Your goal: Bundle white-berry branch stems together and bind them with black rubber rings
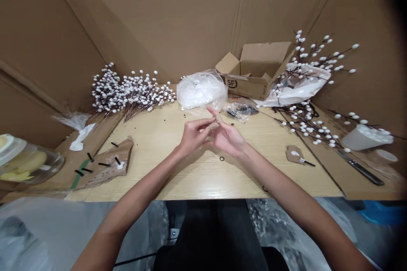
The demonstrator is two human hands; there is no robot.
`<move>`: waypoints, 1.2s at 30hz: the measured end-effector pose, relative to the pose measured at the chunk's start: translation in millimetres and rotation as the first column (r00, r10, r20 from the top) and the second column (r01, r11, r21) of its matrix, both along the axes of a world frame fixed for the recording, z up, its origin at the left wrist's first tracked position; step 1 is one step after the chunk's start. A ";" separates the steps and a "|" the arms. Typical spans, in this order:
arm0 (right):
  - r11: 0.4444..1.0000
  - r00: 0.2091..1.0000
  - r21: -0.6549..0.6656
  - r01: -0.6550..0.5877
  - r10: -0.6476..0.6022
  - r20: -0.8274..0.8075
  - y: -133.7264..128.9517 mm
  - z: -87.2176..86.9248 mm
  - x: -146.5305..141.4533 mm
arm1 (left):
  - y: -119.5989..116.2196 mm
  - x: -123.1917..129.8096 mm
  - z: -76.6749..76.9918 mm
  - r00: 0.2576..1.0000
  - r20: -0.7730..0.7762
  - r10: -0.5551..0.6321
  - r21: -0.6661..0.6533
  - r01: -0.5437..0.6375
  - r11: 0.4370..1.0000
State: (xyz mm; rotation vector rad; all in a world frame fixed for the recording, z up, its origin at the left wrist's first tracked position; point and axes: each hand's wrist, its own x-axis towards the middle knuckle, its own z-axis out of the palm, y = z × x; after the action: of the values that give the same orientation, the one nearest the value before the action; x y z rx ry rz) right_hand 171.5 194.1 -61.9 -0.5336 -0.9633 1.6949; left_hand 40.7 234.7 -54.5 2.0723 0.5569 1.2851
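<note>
Two grips, left hand (193,134) and right hand (227,136), pinch (held item hidden) near a bag of white balls (201,90).

Slim bare forearms (133,197), a bare left hand (193,135) and bare right hand (227,137), slender tapering fingers (211,112) — and below, plain matte black trousers (213,224).

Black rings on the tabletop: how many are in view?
2: one ring lying in the open on the tabletop, another ring partly under the right forearm; more may be hidden.
</note>
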 end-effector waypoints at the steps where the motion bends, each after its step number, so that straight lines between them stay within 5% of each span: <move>1: 0.999 0.999 -0.016 -0.038 0.037 -0.033 -0.4 -0.8 0.1 | 0.3 -1.4 2.0 1.000 -0.018 0.025 0.071 -0.023 0.997; 4: 0.994 0.991 -0.071 -0.080 0.072 -0.114 -0.7 -3.7 0.2 | -1.3 -2.2 7.5 0.990 -0.083 0.112 0.369 -0.074 0.926; 7: 0.988 0.978 -0.129 -0.089 0.061 -0.201 -0.7 -4.8 -0.6 | -4.6 0.8 9.8 0.950 -0.142 0.278 0.700 -0.102 0.707; 9: 0.982 0.975 -0.167 -0.090 0.052 -0.218 -0.9 -4.0 -1.8 | -5.9 2.3 10.3 0.923 -0.168 0.345 0.764 -0.099 0.638; 20: 0.985 0.966 -0.115 -0.130 0.099 -0.239 -7.3 7.5 -1.6 | -5.9 -2.6 11.0 0.963 -0.126 0.238 0.671 -0.094 0.736; 26: 0.988 0.975 -0.119 -0.102 0.076 -0.211 -9.2 10.2 -1.2 | -3.5 -3.2 12.9 0.958 -0.150 0.243 0.695 -0.073 0.715; 32: 0.981 0.992 -0.193 -0.021 -0.004 -0.129 -5.6 1.1 -4.6 | -4.5 -1.4 15.0 0.883 -0.292 0.367 0.781 -0.001 0.624; 36: 0.980 0.998 -0.190 0.054 -0.056 -0.009 -4.5 -3.2 -9.0 | -3.6 -0.6 14.1 0.890 -0.284 0.356 0.773 -0.007 0.634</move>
State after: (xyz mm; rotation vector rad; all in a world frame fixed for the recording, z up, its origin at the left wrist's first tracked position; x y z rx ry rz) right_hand 162.5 189.7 -65.1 -0.6667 -0.7737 1.7480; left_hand 40.0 231.1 -40.4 3.1310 0.4537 1.3301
